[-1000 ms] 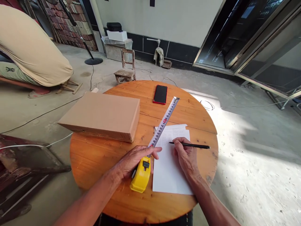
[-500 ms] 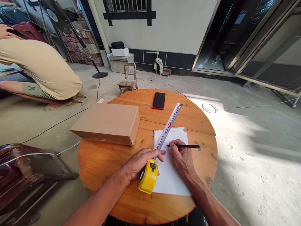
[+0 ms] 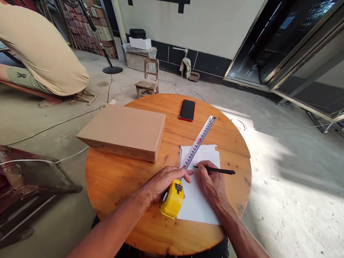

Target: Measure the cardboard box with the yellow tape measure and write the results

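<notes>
My left hand (image 3: pixel 169 181) is closed around a yellow tape measure (image 3: pixel 173 202), its thumb lying over the base of the drawn-out blade. The silver blade (image 3: pixel 198 143) slants up and right across the paper's upper left part, its hooked end over the tabletop. A black pen (image 3: pixel 219 170) sits pinched in my right hand (image 3: pixel 212 179), with its tip at the white paper (image 3: pixel 197 204). Faint rows of writing show on the upper part of the sheet. Part of the paper is hidden beneath both hands.
On the round wooden table (image 3: pixel 120 182) are a closed cardboard box (image 3: pixel 123 129) at left and a red-edged phone (image 3: pixel 187 110) at the back. Beyond stands a small wooden chair (image 3: pixel 148 84). A person (image 3: pixel 45 50) sits bent over at far left. Cables (image 3: pixel 59 125) cross the floor.
The view has tilted down and turned slightly, so the table's contents appear a little shifted. Both hands keep their hold on the tape measure and the pen.
</notes>
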`<state>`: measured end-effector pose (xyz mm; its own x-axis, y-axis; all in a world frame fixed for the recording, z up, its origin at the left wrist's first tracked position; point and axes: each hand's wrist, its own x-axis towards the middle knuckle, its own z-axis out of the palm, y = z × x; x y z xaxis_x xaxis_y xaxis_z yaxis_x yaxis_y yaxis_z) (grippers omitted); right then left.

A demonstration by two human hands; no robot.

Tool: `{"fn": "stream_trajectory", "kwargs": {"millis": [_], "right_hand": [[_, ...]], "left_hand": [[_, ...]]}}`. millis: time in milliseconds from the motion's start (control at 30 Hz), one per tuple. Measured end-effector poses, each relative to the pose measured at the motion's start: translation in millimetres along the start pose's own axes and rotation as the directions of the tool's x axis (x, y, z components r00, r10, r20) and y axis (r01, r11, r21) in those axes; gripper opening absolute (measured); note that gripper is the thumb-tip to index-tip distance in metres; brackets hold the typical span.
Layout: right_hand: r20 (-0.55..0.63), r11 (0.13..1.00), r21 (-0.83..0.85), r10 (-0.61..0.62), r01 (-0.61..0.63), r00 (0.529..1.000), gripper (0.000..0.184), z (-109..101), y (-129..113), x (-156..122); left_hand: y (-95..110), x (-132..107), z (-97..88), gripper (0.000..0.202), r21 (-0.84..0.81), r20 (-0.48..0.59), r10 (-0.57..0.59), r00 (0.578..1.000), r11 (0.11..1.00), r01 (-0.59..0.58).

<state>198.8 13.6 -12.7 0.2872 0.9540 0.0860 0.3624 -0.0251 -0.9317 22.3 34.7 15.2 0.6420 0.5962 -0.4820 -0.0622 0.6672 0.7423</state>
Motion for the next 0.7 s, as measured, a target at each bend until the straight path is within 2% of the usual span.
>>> {"fn": "stream_trajectory", "kwargs": {"millis": [433, 700], "right_hand": [[0.016, 0.996, -0.059, -0.063, 0.064, 0.998, 0.017, 1.7, 4.1, -0.8], [0.000, 0.996, -0.062, -0.057, 0.057, 0.998, 0.017, 1.9, 3.9, -1.8]], "left_hand": [[-2.0, 1.4, -0.4, 0.039, -0.010, -0.006, 0.017, 1.000, 1.000, -0.017], [-1.0, 0.4, -0.6, 0.038, -0.011, -0.011, 0.006, 1.000, 1.000, -0.006]]}}
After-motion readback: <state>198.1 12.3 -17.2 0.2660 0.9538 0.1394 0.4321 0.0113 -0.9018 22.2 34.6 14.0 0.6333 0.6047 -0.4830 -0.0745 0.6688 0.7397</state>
